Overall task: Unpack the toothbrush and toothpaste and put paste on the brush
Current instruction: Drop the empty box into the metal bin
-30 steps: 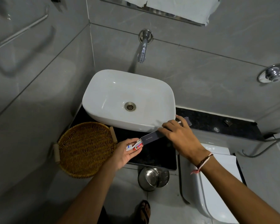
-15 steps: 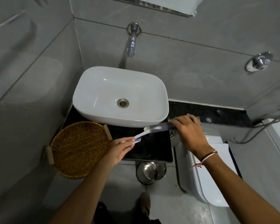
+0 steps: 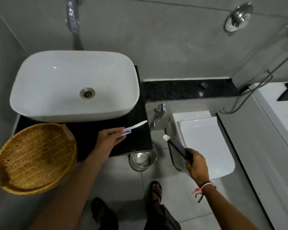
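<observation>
My left hand (image 3: 108, 138) is over the black counter (image 3: 138, 141) in front of the basin. It pinches a white toothbrush (image 3: 138, 125) together with a small blue and white toothpaste tube (image 3: 127, 131). The brush's free end points up and to the right; I cannot make out its bristles. My right hand (image 3: 196, 166) grips a long dark box (image 3: 176, 145) by its lower end, in front of the toilet lid. The box's pale open end points up and to the left, well apart from the brush.
A white basin (image 3: 40, 83) sits on the counter under a wall tap (image 3: 72, 17). A wicker basket (image 3: 35, 156) stands at the left. A steel bin (image 3: 141, 159) is on the floor between counter and toilet (image 3: 206, 143). My sandalled feet show below.
The toothbrush has come out of the dark box and stays in my left hand with the paste. My right hand has carried the box right and down, away from the counter.
</observation>
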